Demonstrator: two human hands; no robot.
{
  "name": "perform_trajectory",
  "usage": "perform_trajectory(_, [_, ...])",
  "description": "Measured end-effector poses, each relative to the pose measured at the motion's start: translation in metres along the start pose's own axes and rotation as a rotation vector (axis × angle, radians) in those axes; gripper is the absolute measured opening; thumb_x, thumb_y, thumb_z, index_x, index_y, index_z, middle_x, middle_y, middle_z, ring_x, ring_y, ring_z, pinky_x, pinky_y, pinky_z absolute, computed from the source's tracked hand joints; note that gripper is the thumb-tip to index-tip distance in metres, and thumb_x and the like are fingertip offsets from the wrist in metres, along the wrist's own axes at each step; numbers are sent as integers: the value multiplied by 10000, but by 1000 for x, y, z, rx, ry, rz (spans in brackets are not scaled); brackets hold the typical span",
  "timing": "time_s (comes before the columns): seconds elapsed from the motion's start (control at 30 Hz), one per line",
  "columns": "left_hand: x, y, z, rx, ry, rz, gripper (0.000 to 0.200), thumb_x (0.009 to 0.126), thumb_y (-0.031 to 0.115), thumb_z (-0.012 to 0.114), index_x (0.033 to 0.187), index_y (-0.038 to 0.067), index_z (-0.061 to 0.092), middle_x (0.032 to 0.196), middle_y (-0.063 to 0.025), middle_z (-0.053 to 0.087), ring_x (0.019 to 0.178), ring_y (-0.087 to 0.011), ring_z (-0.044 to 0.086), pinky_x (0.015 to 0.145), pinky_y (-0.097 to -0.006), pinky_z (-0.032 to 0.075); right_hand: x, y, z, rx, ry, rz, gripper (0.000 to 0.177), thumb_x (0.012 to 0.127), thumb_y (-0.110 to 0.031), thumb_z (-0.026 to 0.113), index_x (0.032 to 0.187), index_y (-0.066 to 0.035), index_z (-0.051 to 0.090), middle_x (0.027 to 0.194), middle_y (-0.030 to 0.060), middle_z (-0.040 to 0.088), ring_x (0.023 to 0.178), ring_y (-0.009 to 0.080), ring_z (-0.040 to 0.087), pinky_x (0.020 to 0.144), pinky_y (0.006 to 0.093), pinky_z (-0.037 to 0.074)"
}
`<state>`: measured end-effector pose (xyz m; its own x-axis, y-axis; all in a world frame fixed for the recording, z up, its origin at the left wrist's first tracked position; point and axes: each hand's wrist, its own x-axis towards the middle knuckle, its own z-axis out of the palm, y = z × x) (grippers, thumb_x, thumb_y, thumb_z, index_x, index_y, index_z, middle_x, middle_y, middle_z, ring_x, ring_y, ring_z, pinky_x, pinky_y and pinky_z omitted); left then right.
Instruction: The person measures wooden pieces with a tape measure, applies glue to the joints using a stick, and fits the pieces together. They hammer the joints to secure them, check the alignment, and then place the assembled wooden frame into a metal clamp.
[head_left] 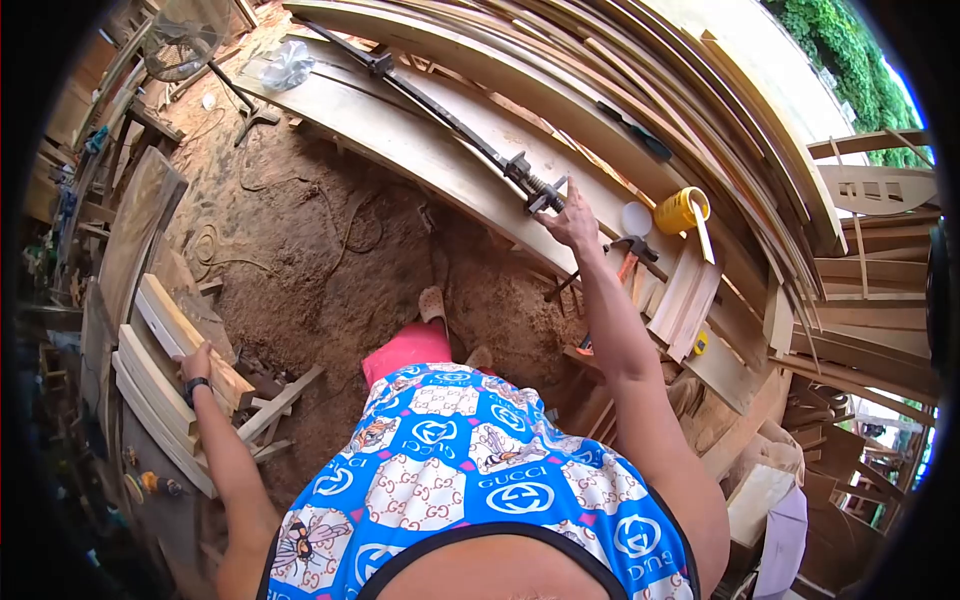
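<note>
My right hand (572,220) is closed around the screw end of a long dark bar clamp (440,118). The clamp lies slantwise along the pale planks of the bench (375,130), its sliding jaw near the far end. On the left, my left hand (197,364) grips the edge of a pale wooden board (180,325), one of several curved lengths standing together there. Its fingertips are partly hidden by the wood. Close to my right forearm, a hammer (632,255) with an orange handle rests at the bench edge.
A yellow tub (682,211) of white glue and a white lid (636,218) stand beyond the hammer. Long planks (640,90) are stacked along the far side. Sawdust and a cable cover the ground (300,240). A fan (180,45) stands at upper left; a tape measure (701,342) lies right.
</note>
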<state>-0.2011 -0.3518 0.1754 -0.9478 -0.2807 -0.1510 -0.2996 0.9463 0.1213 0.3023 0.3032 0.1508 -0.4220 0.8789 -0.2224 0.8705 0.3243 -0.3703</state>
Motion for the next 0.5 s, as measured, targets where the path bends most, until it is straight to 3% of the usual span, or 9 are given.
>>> perform_trajectory(0.03, [4, -2, 3, 57, 26, -16, 1278, 744, 529, 778, 1604, -64, 43, 1554, -421, 297, 1478, -512, 297, 1216, -503, 285, 12, 3, 9, -5, -4, -15, 1245, 694, -514, 866, 1623, -58, 173, 1456, 258, 523, 1270, 397, 589, 1056, 452, 496])
perform_trajectory(0.13, [4, -7, 5, 41, 25, -11, 1261, 759, 533, 767, 1601, -73, 51, 1534, -407, 350, 1470, -512, 310, 1207, -505, 298, 25, 0, 18, -26, -2, -118, 1277, 660, -454, 916, 1617, -46, 175, 1419, 294, 545, 1252, 443, 584, 1064, 460, 482])
perform_trajectory(0.17, [-1, -5, 2, 67, 38, -2, 1231, 772, 528, 760, 1606, -56, 68, 1518, -401, 380, 1450, -514, 340, 1195, -504, 314, 28, 0, 21, -70, -10, -183, 1248, 676, -400, 919, 1628, -110, 167, 1369, 306, 575, 1213, 462, 601, 1043, 477, 491])
perform_trajectory(0.2, [-3, -4, 2, 56, 38, -18, 1231, 772, 528, 760, 1606, -56, 68, 1518, -401, 380, 1450, -514, 340, 1195, -504, 314, 27, -6, 13, -60, -69, -178, 1116, 738, -353, 886, 1624, -178, 229, 1266, 304, 639, 1151, 463, 634, 987, 497, 504])
perform_trajectory(0.27, [-13, -2, -4, 9, 26, 1, 1214, 776, 512, 767, 1612, -33, 76, 1506, -396, 400, 1431, -521, 365, 1184, -513, 333, 38, 4, 14, -50, -47, -181, 859, 769, -276, 852, 1515, -178, 436, 1102, 266, 699, 1061, 438, 667, 903, 504, 513])
perform_trajectory(0.3, [-15, -1, -6, 9, 26, -7, 1214, 776, 512, 767, 1612, -33, 76, 1506, -396, 400, 1431, -521, 365, 1184, -513, 333, 39, 4, 15, -52, -51, -187, 859, 769, -276, 852, 1515, -178, 436, 1102, 266, 699, 1061, 438, 667, 903, 504, 513])
perform_trajectory(0.37, [-21, 6, -12, -5, 4, -19, 1212, 773, 495, 778, 1616, -12, 70, 1506, -398, 396, 1412, -522, 390, 1164, -522, 362, 42, 7, 14, -58, -71, -205, 623, 795, -261, 807, 1363, -152, 575, 980, 224, 702, 990, 404, 685, 845, 504, 530])
perform_trajectory(0.5, [-36, 12, -22, 26, -9, -23, 1228, 764, 462, 788, 1600, -62, 55, 1499, -435, 366, 1415, -529, 377, 1183, -483, 343, 57, 26, 10, -37, -47, -212, 480, 754, -168, 804, 1199, -92, 638, 960, 215, 696, 935, 405, 673, 825, 485, 519])
